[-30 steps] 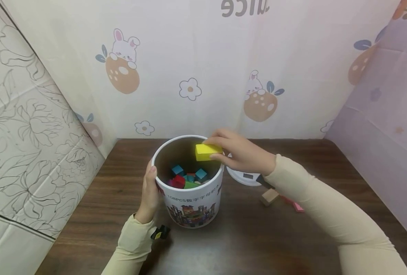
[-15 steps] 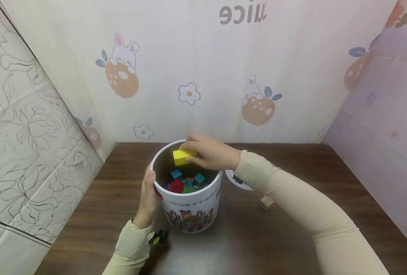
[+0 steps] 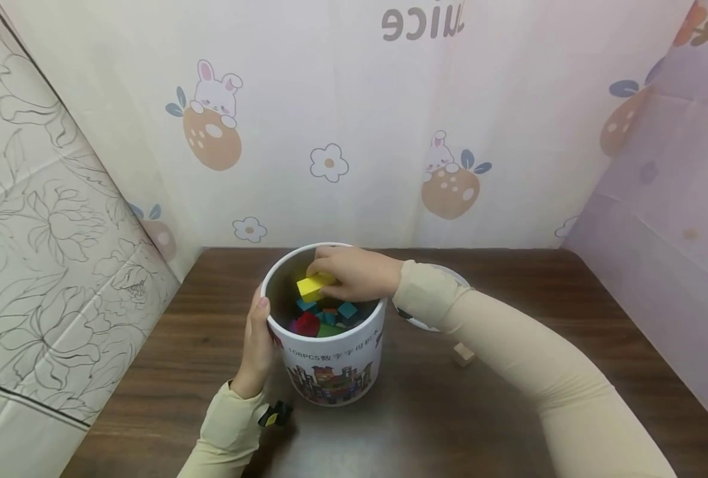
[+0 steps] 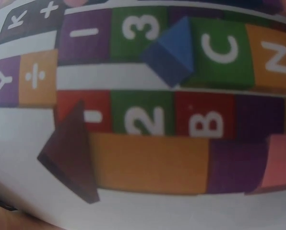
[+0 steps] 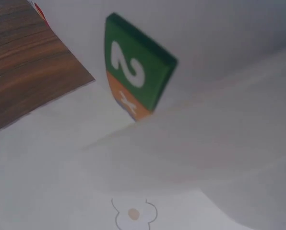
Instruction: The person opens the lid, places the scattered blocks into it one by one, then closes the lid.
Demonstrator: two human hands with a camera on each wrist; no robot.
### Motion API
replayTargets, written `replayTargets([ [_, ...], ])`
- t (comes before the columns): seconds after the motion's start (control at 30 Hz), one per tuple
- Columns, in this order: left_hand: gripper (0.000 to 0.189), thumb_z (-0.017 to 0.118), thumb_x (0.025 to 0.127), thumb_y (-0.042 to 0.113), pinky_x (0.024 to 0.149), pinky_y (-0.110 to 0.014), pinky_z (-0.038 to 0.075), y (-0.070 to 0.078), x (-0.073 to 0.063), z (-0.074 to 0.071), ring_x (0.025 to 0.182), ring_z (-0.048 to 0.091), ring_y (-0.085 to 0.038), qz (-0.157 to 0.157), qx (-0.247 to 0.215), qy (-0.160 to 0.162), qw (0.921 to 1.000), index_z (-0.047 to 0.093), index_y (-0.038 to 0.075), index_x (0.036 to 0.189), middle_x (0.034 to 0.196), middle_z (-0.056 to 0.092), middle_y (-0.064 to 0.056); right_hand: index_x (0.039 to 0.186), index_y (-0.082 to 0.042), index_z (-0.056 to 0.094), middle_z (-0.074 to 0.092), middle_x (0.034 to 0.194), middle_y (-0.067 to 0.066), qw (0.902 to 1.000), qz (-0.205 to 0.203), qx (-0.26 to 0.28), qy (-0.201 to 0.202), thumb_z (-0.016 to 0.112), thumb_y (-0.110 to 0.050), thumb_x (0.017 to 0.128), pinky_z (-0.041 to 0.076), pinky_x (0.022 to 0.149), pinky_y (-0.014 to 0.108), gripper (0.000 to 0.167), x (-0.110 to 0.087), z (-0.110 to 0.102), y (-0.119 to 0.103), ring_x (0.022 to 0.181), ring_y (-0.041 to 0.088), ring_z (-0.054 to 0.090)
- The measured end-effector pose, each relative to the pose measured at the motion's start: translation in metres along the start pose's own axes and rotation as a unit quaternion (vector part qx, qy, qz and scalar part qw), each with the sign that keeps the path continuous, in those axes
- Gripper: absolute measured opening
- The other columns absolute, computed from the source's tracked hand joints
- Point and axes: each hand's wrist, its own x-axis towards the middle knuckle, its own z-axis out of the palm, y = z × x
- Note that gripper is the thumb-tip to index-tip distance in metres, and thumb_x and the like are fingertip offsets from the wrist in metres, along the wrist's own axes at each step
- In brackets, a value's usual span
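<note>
In the head view, a white bucket [image 3: 330, 368] with printed toy blocks stands upright on the table. My left hand [image 3: 258, 342] holds its left side, thumb at the rim, with the other fingers mostly hidden. My right hand [image 3: 360, 273] reaches over the right rim into the mouth and pinches a yellow block [image 3: 311, 288]. Below that block lie several loose blocks: blue-green ones [image 3: 347, 310], a red one [image 3: 307, 324] and a green one [image 3: 330, 330]. The bucket's printed wall [image 4: 148, 163] fills the left wrist view. Only a print on the bucket [image 5: 133, 72] shows clearly in the right wrist view.
A white lid [image 3: 457, 273] lies on the brown wooden table [image 3: 198, 345] behind the right sleeve [image 3: 497, 338]. One plain wooden block [image 3: 464, 354] sits right of the bucket. Patterned cloth [image 3: 354, 99] stands behind the table and along both sides.
My right hand has moved left and down into the bucket's mouth with the yellow block. The left hand stays on the bucket. My right sleeve now hides the pink piece on the table.
</note>
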Motion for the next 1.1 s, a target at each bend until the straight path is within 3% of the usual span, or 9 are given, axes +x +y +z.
replayTargets([
  [0.17,0.057,0.023,0.101,0.035,0.107,-0.041,0.029,0.000,0.001,0.000,0.127,0.038,-0.027,0.000,-0.004,0.001,1.0000,0.032,0.008,0.150,0.147,0.039,-0.015,0.114,-0.013,0.069,0.063,0.100,0.000,0.9996,0.012,-0.006,-0.023,0.068,-0.024,0.090,0.049,0.082,0.023,0.027,0.002,-0.001,-0.003,0.087,0.012,0.055],
  [0.33,0.058,0.024,0.101,0.037,0.108,-0.049,0.027,0.000,0.003,0.002,0.127,0.037,-0.027,0.002,0.003,-0.004,1.0000,0.031,0.008,0.150,0.146,0.039,-0.016,0.109,-0.014,0.072,0.067,0.097,-0.001,0.9989,0.014,-0.014,-0.043,0.069,-0.026,0.089,0.051,0.081,0.025,0.023,0.003,-0.003,-0.006,0.084,0.013,0.058],
  [0.6,0.057,0.024,0.101,0.036,0.109,-0.052,0.026,0.000,0.004,0.002,0.128,0.036,-0.028,0.005,-0.003,-0.003,1.0000,0.031,0.008,0.151,0.146,0.038,-0.016,0.106,-0.015,0.072,0.068,0.096,-0.003,0.9999,-0.007,-0.010,-0.012,0.065,-0.023,0.092,0.052,0.081,0.025,0.018,-0.007,-0.009,-0.003,0.086,0.011,0.059],
  [0.73,0.057,0.025,0.101,0.036,0.109,-0.053,0.026,-0.002,0.003,0.001,0.128,0.036,-0.027,0.006,-0.005,0.001,1.0000,0.032,0.008,0.150,0.146,0.039,-0.016,0.107,-0.013,0.072,0.067,0.100,-0.001,0.9990,-0.025,-0.014,0.034,0.066,-0.019,0.092,0.053,0.083,0.028,0.018,-0.026,-0.017,0.002,0.090,0.012,0.062],
  [0.93,0.057,0.026,0.100,0.037,0.110,-0.055,0.025,-0.002,0.003,0.000,0.130,0.035,-0.029,0.016,-0.015,-0.002,0.9998,0.032,0.008,0.150,0.146,0.039,-0.016,0.112,-0.011,0.070,0.066,0.106,0.003,0.9896,-0.035,0.012,0.139,0.073,-0.012,0.086,0.055,0.082,0.027,0.026,-0.072,-0.032,0.015,0.093,0.013,0.062],
  [1.0,0.057,0.027,0.100,0.037,0.109,-0.056,0.026,-0.002,0.003,0.000,0.130,0.035,-0.029,0.016,-0.015,-0.003,0.9998,0.032,0.009,0.150,0.146,0.038,-0.015,0.112,-0.011,0.071,0.066,0.107,0.003,0.9874,-0.023,0.007,0.156,0.075,-0.012,0.084,0.056,0.082,0.029,0.028,-0.090,-0.034,0.020,0.095,0.013,0.062],
  [1.1,0.057,0.027,0.100,0.036,0.109,-0.057,0.026,-0.003,0.003,0.000,0.131,0.034,-0.029,0.016,-0.017,-0.005,0.9997,0.032,0.009,0.150,0.147,0.038,-0.014,0.112,-0.013,0.071,0.065,0.105,0.000,0.9876,0.030,-0.015,0.153,0.077,-0.013,0.083,0.056,0.083,0.033,0.030,-0.118,-0.033,0.027,0.096,0.014,0.061],
])
